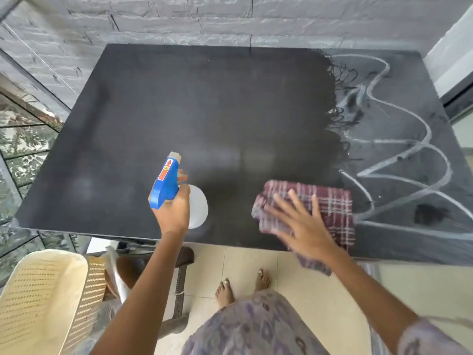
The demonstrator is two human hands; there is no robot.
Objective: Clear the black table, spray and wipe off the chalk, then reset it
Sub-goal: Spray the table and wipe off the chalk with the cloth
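Our left hand grips the blue-topped white spray bottle; our right hand, fingers spread, presses the maroon checked cloth onto the black tabletop, beside chalk scribbles.

No word, brand or number can be read. A narrow red sticker is seen on the blue plastic trigger head of the translucent white spray bottle. A red arrow pointing towards the nozzle is printed at its upper end, with a small yellow mark below it. Any lettering on it is too small to be made out. Only loops and zigzags are formed by the white chalk lines on the matte black table, and no letters.
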